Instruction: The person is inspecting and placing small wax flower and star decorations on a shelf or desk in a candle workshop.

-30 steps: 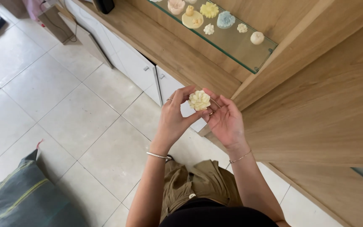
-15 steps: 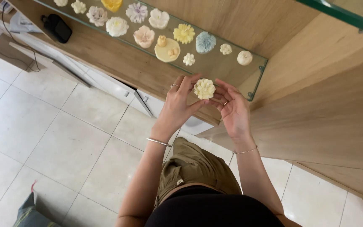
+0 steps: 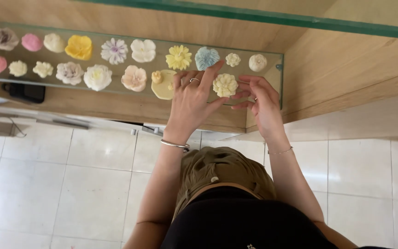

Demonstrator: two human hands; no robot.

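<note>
A cream flower-shaped candle (image 3: 225,85) is pinched between both hands, just over the front right part of a glass shelf (image 3: 272,74). My left hand (image 3: 190,99) grips its left side, a ring on one finger and a bangle at the wrist. My right hand (image 3: 260,102) touches its right side with the fingertips. Behind the candle lie a pale blue flower candle (image 3: 207,57), a yellow daisy candle (image 3: 178,57) and two small white ones (image 3: 232,59).
Several more flower candles in pink, white, yellow and lilac fill the shelf to the left (image 3: 79,47). A wooden cabinet wall (image 3: 346,69) rises on the right. A dark object (image 3: 24,92) lies on the wooden ledge below. White floor tiles (image 3: 70,184) lie underneath.
Both hands have carried the cream candle up from waist height to the glass shelf. The view has swung to look straight along the shelf.
</note>
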